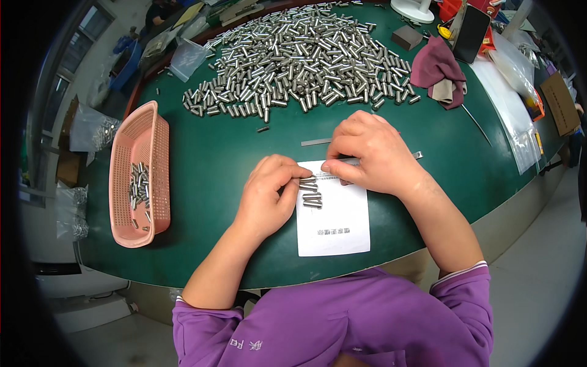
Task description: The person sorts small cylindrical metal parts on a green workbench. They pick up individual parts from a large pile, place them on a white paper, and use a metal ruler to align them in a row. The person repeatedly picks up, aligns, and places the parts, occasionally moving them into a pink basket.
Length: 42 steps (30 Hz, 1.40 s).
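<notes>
Seated at a green table (208, 159), purple sleeves pushed up, both forearms coming in from the lower edge. Left hand (269, 196) resting on the left edge of a white paper sheet (335, 229), grip closed with thumb and forefinger pinched at a small row of metal pins (310, 192) lying side by side on the sheet's upper part. Right hand (370, 153) just above and to the right, fingers curled down, fingertips pressing a thin flat metal strip (417, 155) against the sheet's top edge (only the strip's far end showing past the hand; whether actually gripped or merely held down, cannot tell). Hands almost touching over the pins. A second flat strip (315, 142) lying loose on the table just beyond the hands. Farther back, a large heap of the same metal pins (299, 61) spread across the table. To the left, a pink plastic basket (156, 147) with a handful of pins inside. At the far right, a maroon cloth (437, 67), crumpled, near a dark tablet-like object (471, 33) standing upright.
</notes>
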Tool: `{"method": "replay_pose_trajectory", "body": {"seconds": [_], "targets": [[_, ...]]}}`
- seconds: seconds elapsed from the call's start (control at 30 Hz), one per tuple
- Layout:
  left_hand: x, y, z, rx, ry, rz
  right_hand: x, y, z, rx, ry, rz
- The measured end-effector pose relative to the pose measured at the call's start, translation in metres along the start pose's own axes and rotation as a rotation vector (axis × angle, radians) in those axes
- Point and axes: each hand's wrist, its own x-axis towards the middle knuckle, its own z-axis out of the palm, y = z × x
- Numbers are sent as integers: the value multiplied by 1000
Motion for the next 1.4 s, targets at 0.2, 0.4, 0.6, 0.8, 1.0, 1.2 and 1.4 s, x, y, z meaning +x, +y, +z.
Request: {"method": "replay_pose_trajectory", "body": {"seconds": [0.2, 0.4, 0.6, 0.8, 1.0, 1.2, 1.4], "targets": [[-1, -1, -2, 1, -15, 17, -1, 3, 5, 66, -17, -105], [-2, 0, -1, -46, -3, -76, 0, -4, 8, 97, -99, -219], [-1, -7, 4, -47, 27, -49, -3, 0, 16, 10, -60, -135], [-2, -5, 4, -43, 40, -81, 2, -5, 8, 30, -68, -145], [-1, -3, 4, -60, 32, -102, 0, 1, 13, -73, 8, -73], [-2, -4, 4, -67, 43, -88, 0, -2, 4, 105, -72, -232], [0, -3, -2, -30, -22, 24, -1, -3, 8, 43, -101, -241]]}}
